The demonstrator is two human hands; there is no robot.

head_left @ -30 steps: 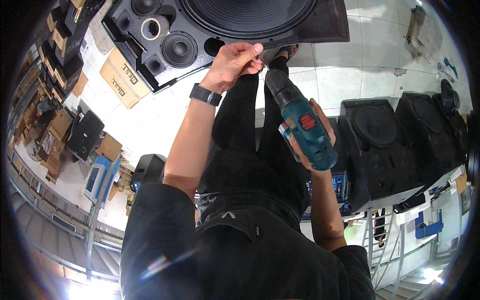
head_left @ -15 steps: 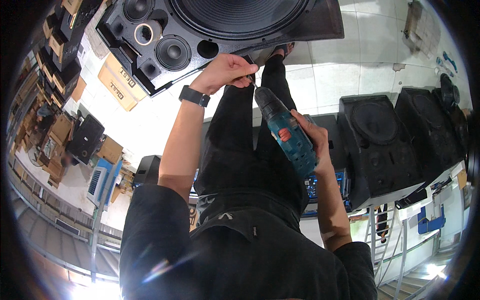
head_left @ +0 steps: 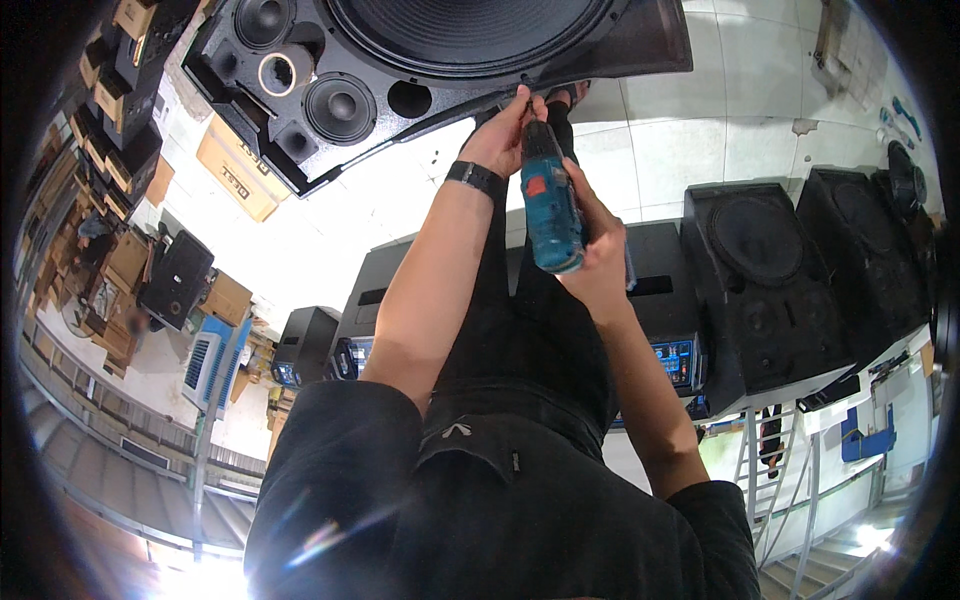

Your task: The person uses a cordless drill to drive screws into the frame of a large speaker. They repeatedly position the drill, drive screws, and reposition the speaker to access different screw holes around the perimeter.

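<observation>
A teal and black cordless drill [head_left: 550, 205] is gripped in my right hand [head_left: 598, 235], its front end pointing away from me at the speaker. My left hand [head_left: 503, 135], with a black watch on the wrist, is closed around the drill's tip; whatever its fingers pinch there is too small to make out. Both hands are at the near edge of a large black speaker cabinet [head_left: 440, 98], close below its big round cone [head_left: 470, 30]. Two smaller drivers, the nearer one [head_left: 340, 108] among them, sit at its left.
A roll of tape [head_left: 285, 70] rests on the cabinet. Beneath its left end lies a flat cardboard box [head_left: 240, 168]. More black speakers [head_left: 755, 290] stand at the right, near a stepladder [head_left: 765, 450]. Stacked boxes [head_left: 120, 95] and a blue-white appliance [head_left: 213, 362] are at the left.
Both hands and the drill have moved away from me, up to the speaker's near edge. The drill now stands more upright in the picture, with my left fingers at its tip.
</observation>
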